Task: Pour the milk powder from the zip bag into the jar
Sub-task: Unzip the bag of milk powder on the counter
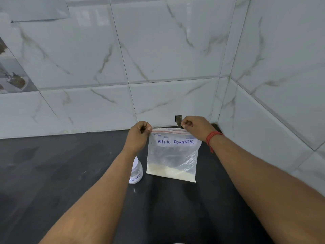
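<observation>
A clear zip bag (173,159) labelled "MILK POWDER" hangs upright over the dark counter, with pale powder settled along its bottom. My left hand (139,136) pinches the left end of its red zip strip. My right hand (197,127) pinches the right end of the same strip. The bag's mouth looks slightly parted between my hands. A small clear jar (136,173) with a white label stands on the counter just left of the bag, partly hidden behind my left forearm. Whether the jar carries a lid I cannot tell.
The dark counter (52,173) runs into a corner of white marble-patterned wall tiles (158,67) at the back and right. A small dark notch (178,119) sits in the wall behind the bag.
</observation>
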Demonstrator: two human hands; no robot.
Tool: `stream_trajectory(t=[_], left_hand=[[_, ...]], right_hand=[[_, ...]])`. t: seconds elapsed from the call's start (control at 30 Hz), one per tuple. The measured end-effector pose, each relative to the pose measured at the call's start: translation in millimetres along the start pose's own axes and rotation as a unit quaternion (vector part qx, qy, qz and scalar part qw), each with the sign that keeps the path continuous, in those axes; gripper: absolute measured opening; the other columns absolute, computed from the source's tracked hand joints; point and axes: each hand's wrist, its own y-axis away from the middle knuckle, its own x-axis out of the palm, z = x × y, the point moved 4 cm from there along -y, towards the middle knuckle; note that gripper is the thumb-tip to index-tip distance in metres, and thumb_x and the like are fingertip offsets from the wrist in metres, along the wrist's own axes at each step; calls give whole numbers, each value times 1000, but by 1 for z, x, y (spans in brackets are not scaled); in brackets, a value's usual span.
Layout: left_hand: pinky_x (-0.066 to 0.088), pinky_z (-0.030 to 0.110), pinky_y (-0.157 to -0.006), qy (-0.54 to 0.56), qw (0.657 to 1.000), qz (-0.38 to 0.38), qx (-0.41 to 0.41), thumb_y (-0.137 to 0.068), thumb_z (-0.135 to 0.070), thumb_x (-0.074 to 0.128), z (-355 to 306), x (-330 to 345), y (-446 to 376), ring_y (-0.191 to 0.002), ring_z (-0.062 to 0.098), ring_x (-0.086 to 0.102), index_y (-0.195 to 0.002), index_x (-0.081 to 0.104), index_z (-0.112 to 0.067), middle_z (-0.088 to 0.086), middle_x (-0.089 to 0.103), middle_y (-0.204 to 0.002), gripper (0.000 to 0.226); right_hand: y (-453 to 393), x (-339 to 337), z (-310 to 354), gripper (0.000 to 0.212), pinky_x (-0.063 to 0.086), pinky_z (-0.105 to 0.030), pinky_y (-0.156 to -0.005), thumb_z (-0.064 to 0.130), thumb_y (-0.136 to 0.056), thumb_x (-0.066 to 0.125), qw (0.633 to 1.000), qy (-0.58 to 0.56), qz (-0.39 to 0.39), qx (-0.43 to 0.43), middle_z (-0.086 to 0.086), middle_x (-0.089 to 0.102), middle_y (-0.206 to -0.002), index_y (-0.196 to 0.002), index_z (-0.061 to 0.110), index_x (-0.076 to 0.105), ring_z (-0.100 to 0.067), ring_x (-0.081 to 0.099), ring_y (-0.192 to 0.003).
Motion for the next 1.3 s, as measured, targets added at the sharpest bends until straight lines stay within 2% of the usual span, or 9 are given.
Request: stream_trajectory(t=[0.1,0.3,0.47,0.63,0.77,0.93,1.03,1.2,1.3], left_hand=[[44,19,-67,-1,1000,10,7,-101,-12,57,-4,-1,1,-72,9,54,-88,63,-18,-7,62,-81,16],[43,19,-69,3,1000,3,2,-101,-13,58,-3,-5,3,-72,6,54,-90,64,-17,-10,62,-79,14],[42,13,-67,12,1000,10,0,-101,-13,59,-3,-7,6,-67,-1,53,-88,65,-19,-12,61,-77,15],[44,20,-73,17,999,32,11,-99,-19,63,-15,-4,8,-71,3,56,-88,64,-18,-8,63,-81,11],[49,30,-75,-116,990,45,64,-95,-32,67,-44,10,2,-78,11,60,-86,63,-14,-6,64,-85,20],[50,42,-92,-358,927,81,79,-93,-33,64,-62,25,-2,-103,23,59,-96,67,-23,1,59,-111,11],[49,44,-97,-391,914,106,37,-87,-19,61,-59,24,-1,-112,27,59,-108,67,-24,2,58,-120,23],[47,47,-101,-424,893,145,39,-90,-23,64,-53,34,6,-124,31,49,-139,52,-17,6,47,-138,51],[49,47,-97,-403,902,151,29,-87,-12,59,-48,38,10,-126,34,40,-145,45,-12,8,39,-141,59]], right_hand=[[-4,1,4,7,48,-22,-75,19,-89,67,999,19,32,-12,9,69,-84,-91,20,73,-13,64,-82],[-6,1,15,6,52,-24,-80,32,-86,72,994,38,87,-50,11,73,-88,-88,28,76,-7,67,-86],[-4,5,21,15,48,-26,-78,24,-92,63,983,127,113,-69,4,72,-96,-102,23,75,-14,64,-88],[-5,1,29,16,51,-31,-80,20,-91,58,980,164,95,-64,8,66,-88,-94,22,74,-16,63,-88],[-6,-1,43,14,53,-33,-79,20,-90,59,980,157,91,-84,14,64,-81,-90,22,73,-13,61,-83],[-6,-2,55,13,51,-34,-77,23,-93,57,974,179,93,-105,12,64,-86,-87,29,67,-16,62,-85],[-4,-3,52,15,51,-34,-77,24,-95,55,971,203,83,-98,9,67,-94,-96,27,70,-18,62,-88],[1,-1,45,19,52,-36,-75,17,-91,53,974,208,56,-69,4,68,-99,-98,26,68,-20,61,-87],[1,0,31,12,49,-33,-71,19,-88,58,956,272,111,-12,0,65,-101,-98,22,63,-22,61,-87]])
